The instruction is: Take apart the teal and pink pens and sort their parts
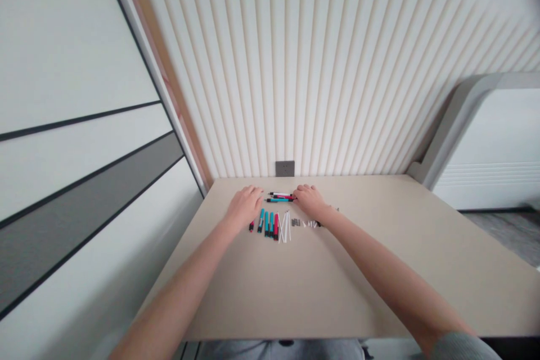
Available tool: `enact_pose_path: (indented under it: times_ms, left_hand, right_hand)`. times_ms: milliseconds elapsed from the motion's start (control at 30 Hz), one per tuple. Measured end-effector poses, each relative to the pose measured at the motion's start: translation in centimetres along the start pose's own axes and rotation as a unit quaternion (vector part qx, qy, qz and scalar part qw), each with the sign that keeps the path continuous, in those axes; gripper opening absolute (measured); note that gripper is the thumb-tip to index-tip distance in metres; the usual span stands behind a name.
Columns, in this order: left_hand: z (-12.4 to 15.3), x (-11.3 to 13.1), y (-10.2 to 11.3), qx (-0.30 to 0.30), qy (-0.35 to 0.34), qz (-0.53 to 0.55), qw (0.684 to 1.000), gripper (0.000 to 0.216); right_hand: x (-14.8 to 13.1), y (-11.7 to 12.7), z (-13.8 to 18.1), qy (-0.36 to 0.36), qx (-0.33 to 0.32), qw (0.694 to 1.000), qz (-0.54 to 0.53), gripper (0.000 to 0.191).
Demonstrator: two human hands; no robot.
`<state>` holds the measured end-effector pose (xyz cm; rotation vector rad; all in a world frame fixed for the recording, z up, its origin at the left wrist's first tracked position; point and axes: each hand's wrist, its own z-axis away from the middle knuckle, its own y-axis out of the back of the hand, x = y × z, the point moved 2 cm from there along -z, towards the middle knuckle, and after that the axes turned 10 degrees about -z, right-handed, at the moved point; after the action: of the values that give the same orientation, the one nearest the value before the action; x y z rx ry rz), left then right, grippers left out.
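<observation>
- Pens (277, 200) are seen on the surface (287, 292), between the hands.
- Light, stiff, slippery handling is expected; mid-barrel should be grasped.
- Left hand (244, 204): fingers half bent; right hand (309, 200): fingers over pen ends; grips cannot be told.

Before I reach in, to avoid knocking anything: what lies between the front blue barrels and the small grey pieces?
A red barrel and thin white sticks, in the head view.
</observation>
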<state>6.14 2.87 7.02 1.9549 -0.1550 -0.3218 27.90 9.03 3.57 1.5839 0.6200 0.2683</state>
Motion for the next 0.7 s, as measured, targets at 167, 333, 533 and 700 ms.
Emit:
enact_pose_path:
  times_ms: [167,333,533,700]
  left_hand:
    - [0.0,0.8,-1.4,0.032,-0.064,0.068,0.995,0.034]
    - [0.0,1.3,-1.6,0.055,-0.1,0.15,0.982,0.023]
    - [2.2,2.4,-1.8,0.087,-0.085,0.267,0.956,0.023]
    - [3.8,3.5,-2.1,0.119,-0.108,0.286,0.945,0.018]
  right_hand:
    - [0.0,1.0,1.4,0.036,0.069,0.992,-0.101,0.021]
    - [0.4,2.1,4.0,0.029,0.099,0.943,-0.316,0.023]
    - [0.8,0.4,8.1,-0.051,0.091,0.852,-0.513,0.036]
    - [0.7,-1.5,10.6,-0.098,0.106,0.836,-0.53,0.041]
